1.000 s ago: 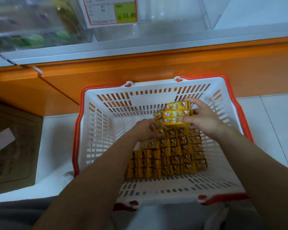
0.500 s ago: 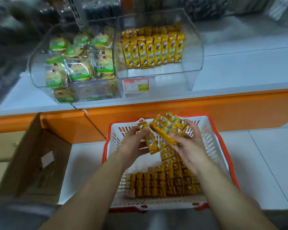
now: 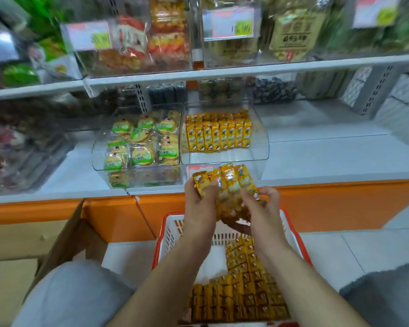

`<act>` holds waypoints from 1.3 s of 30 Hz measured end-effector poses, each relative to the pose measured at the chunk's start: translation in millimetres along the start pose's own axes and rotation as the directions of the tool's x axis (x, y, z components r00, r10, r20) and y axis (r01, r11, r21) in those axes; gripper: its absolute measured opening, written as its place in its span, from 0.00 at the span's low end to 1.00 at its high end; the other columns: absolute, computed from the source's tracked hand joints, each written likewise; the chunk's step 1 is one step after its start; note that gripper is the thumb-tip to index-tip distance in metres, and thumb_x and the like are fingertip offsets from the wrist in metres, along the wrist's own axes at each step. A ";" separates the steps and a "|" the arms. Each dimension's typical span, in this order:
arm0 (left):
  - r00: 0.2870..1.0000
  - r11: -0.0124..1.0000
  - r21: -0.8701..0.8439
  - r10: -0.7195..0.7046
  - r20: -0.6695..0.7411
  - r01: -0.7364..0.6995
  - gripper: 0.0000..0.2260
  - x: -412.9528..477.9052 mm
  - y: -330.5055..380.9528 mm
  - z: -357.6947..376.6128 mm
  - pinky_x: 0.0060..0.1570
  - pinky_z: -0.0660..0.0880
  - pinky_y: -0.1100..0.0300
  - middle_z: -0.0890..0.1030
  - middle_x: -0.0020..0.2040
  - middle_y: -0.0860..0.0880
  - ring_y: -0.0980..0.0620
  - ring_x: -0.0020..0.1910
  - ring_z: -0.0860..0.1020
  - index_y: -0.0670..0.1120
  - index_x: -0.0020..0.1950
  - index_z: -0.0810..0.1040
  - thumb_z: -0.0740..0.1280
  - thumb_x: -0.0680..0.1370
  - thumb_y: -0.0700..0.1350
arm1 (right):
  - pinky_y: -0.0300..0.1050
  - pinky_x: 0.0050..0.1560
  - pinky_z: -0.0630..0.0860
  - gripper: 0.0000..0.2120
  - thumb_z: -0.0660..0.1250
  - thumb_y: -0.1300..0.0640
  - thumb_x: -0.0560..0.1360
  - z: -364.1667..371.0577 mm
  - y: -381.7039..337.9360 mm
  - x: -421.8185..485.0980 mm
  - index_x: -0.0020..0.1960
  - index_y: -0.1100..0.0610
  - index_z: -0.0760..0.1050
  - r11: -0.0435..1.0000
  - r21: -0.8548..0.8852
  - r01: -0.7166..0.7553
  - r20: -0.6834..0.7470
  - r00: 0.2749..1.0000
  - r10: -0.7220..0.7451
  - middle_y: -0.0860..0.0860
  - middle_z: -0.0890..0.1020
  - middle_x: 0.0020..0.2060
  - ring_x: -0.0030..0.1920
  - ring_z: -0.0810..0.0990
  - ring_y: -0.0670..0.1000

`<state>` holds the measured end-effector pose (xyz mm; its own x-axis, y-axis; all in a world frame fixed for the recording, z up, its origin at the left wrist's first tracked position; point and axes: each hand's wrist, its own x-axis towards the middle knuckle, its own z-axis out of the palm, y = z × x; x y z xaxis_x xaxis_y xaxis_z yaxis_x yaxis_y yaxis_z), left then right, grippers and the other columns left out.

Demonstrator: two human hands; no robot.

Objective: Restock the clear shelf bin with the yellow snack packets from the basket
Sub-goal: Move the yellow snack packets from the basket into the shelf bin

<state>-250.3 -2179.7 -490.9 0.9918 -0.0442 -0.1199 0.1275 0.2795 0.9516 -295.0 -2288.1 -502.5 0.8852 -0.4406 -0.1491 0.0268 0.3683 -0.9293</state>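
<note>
- Shop shelving: white shelf (image 3: 316, 161) over an orange front panel (image 3: 340, 204), white floor tiles below.
- Clear bin (image 3: 261, 147) stood near the shelf's front edge; a row of yellow packets (image 3: 219, 136) stood upright toward its back wall.
- L hand (image 3: 200, 204) gripped the left side of a held bunch (image 3: 227, 185) of yellow packets, fingers curled round it, thumb on the front.
- R hand (image 3: 262, 208) gripped the bunch's right side & bottom, fingers curled under.
- Bunch was in the air above the basket's far edge, just in front of the bin's front wall, not inside it.
- Basket (image 3: 161, 234), white w/ red rim, sat on the floor btw the person's knees; stacked packets (image 3: 243, 291) lay in rows along its right side & near edge.
- Second bin (image 3: 97, 156) w/ green-label round cakes sat right beside the clear bin's left wall.
- Cardboard box (image 3: 64, 239) stood left of the basket.
- Upper shelf (image 3: 246, 67) goods too blurred to tell.
</note>
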 end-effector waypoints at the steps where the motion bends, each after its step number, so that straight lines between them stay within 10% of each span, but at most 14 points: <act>1: 1.000 1.000 0.009 0.002 0.002 -0.002 0.16 1.3 5.4 0.7 0.50 0.83 0.41 0.86 0.53 0.47 0.44 0.52 0.86 0.53 0.65 0.75 0.70 0.77 0.51 | 0.68 0.49 0.80 0.11 0.71 0.48 0.76 1.0 -5.9 1.1 0.46 0.41 0.68 0.998 -0.066 0.018 -0.009 1.000 -0.018 0.58 0.80 0.46 0.44 0.83 0.61; 5: 0.992 0.989 0.121 0.077 0.097 -0.089 0.23 9.2 26.5 -5.9 0.50 0.83 0.42 0.86 0.53 0.48 0.44 0.52 0.86 0.55 0.61 0.74 0.79 0.70 0.49 | 0.66 0.58 0.77 0.11 0.72 0.50 0.76 1.5 -25.4 10.4 0.51 0.47 0.70 0.974 -0.211 0.084 0.090 0.994 -0.066 0.47 0.80 0.40 0.47 0.82 0.54; 10: 0.985 0.975 0.200 0.067 0.160 -0.098 0.25 29.2 45.8 -19.7 0.45 0.85 0.50 0.86 0.52 0.50 0.49 0.50 0.86 0.60 0.58 0.74 0.82 0.69 0.43 | 0.46 0.43 0.80 0.16 0.72 0.58 0.76 7.0 -38.9 31.9 0.62 0.48 0.74 0.975 -0.223 0.025 0.285 0.958 0.040 0.51 0.87 0.48 0.48 0.86 0.52; 14: 0.988 0.942 0.321 0.052 0.145 -0.097 0.26 48.7 65.7 -36.0 0.44 0.84 0.54 0.86 0.47 0.58 0.54 0.48 0.86 0.67 0.53 0.73 0.82 0.68 0.45 | 0.49 0.42 0.82 0.23 0.76 0.60 0.72 25.9 -46.8 51.2 0.62 0.51 0.71 0.957 -0.290 -0.017 0.330 0.937 0.116 0.54 0.83 0.54 0.48 0.86 0.54; 19: 0.994 0.922 0.382 0.022 0.108 -0.062 0.44 75.5 86.6 -64.0 0.54 0.83 0.46 0.82 0.61 0.51 0.48 0.58 0.82 0.54 0.72 0.68 0.82 0.59 0.53 | 0.47 0.52 0.81 0.40 0.81 0.55 0.67 56.3 -57.3 83.7 0.67 0.28 0.64 0.854 -0.501 0.137 0.519 0.838 0.170 0.62 0.80 0.47 0.48 0.85 0.54; 25: 0.988 0.881 0.447 0.141 0.063 -0.154 0.46 108.7 100.7 -88.7 0.41 0.84 0.59 0.82 0.56 0.56 0.58 0.49 0.84 0.56 0.70 0.68 0.79 0.54 0.59 | 0.42 0.39 0.80 0.20 0.76 0.48 0.70 93.6 -51.7 146.2 0.60 0.41 0.75 0.886 -0.443 0.139 0.479 0.872 0.103 0.47 0.81 0.45 0.39 0.84 0.47; 39: 0.991 0.892 0.439 0.130 -0.013 -0.111 0.35 153.5 87.1 -110.3 0.40 0.85 0.53 0.86 0.50 0.55 0.53 0.47 0.87 0.53 0.68 0.71 0.82 0.64 0.51 | 0.32 0.30 0.66 0.18 0.79 0.59 0.68 157.7 -4.5 291.1 0.55 0.53 0.77 0.297 -0.825 0.480 0.450 0.877 -0.167 0.48 0.77 0.36 0.37 0.76 0.50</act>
<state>-86.0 -2056.4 -457.6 1.0000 0.0047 0.0012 -0.0004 -0.1670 0.9860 35.8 -2288.9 -488.4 0.9810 -0.0796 0.1769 0.0498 -0.7779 -0.6264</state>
